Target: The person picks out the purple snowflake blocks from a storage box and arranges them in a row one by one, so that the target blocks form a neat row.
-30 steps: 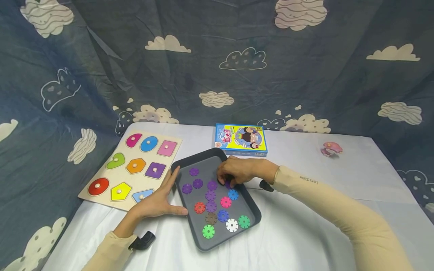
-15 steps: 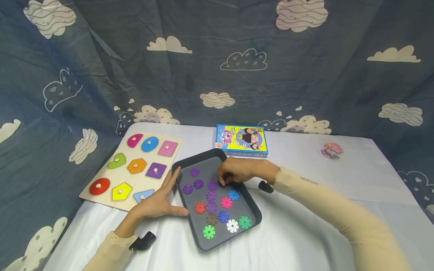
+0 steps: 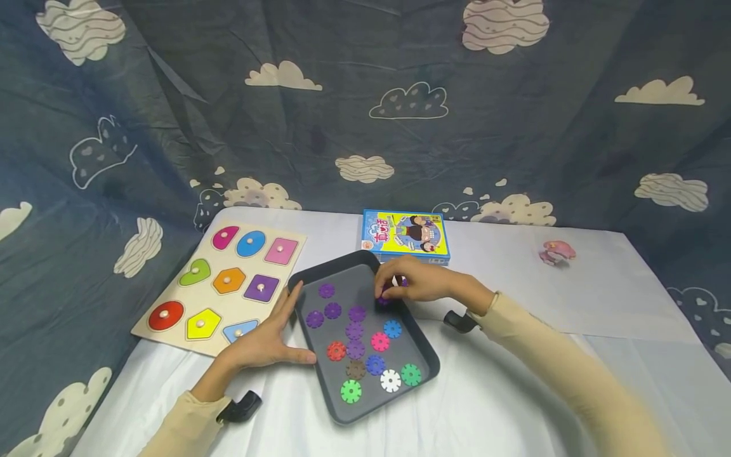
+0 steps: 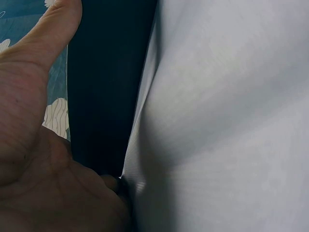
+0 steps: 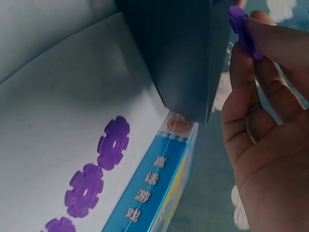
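A dark grey tray [image 3: 360, 279] holds several notched snowflake discs, among them purple ones [image 3: 355, 330], a white one [image 3: 391, 380] and a red one [image 3: 336, 351]. My left hand [image 3: 265, 343] rests along the tray's left wall, fingers straight and thumb spread. Over the tray's upper right rim, my right hand [image 3: 417, 279] pinches a purple snowflake disc [image 5: 245, 34] between thumb and fingers. On the white cloth outside the tray, more purple snowflake discs [image 5: 114, 144] lie in a row beside a blue box, as the right wrist view shows; the hand mostly hides them in the head view.
The blue and yellow box [image 3: 405, 235] lies behind the tray. A wooden knob puzzle board [image 3: 228, 304] with coloured shapes is to the left, close to my left hand. A small pink toy [image 3: 556, 252] sits at the far right. Cloud-patterned cloth [image 3: 320, 133] hangs behind the table.
My right hand has risen from the tray floor with a purple snowflake disc and shifted right, over the rim, its wrist turning. The left hand and the tray stay where they were.
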The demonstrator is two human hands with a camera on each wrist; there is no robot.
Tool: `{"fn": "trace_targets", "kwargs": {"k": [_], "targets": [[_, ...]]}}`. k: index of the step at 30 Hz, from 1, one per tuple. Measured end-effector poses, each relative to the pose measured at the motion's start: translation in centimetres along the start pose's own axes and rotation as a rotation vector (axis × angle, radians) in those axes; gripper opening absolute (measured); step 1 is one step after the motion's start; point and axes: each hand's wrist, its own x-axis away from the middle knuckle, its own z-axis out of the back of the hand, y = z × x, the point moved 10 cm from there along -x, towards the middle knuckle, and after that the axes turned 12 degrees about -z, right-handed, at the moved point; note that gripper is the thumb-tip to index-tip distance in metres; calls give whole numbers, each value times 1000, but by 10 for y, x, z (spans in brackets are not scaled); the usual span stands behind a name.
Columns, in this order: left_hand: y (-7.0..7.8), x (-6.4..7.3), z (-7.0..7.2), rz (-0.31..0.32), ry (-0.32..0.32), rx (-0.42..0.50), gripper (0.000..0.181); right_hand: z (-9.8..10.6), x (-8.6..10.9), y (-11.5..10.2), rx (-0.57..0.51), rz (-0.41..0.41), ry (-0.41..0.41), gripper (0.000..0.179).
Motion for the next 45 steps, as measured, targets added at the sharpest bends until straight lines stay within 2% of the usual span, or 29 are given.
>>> {"fn": "trace_targets", "kwargs": {"k": [9,16,25,31,38,45], "targets": [[4,0,1,-3,0,-7,135,18,23,18,-109,-39,136,13],[4,2,1,1,-4,-11,134,31,46,42,-163,-68,294,14],[3,4,1,-11,1,-10,133,40,78,80,-215,-194,416,13],[1,4,1,-20,0,-3,133,46,97,104,-279,-251,461,11],[3,3,0,-23,-3,8,132,52,117,126,-265,-309,487,12],[3,0,-1,-20,-7,16,133,50,131,152,-175,-521,474,15]]}}
